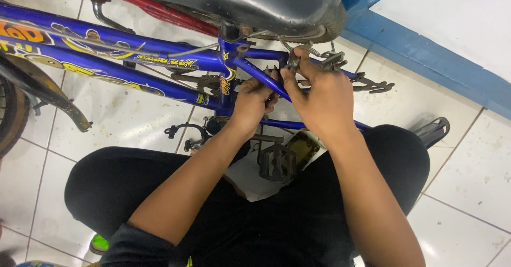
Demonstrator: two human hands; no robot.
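Both hands (290, 99) grip blue bicycle frame (159, 59) stays.

Layout, head view: bike frame (133, 59) lying across floor (468, 166), ahead of knees.

Saddle (229, 1) at top centre, above frame. Chainring (208, 84) just L of L hand (250, 105); R hand (319, 99) beside it to R, fingertips on brake part (294, 59) below saddle. Pedal (277, 161) nearer, between knees, below both hands. Wheel (10, 113) at far L edge. Kickstand (434, 131) far R, beside R knee.
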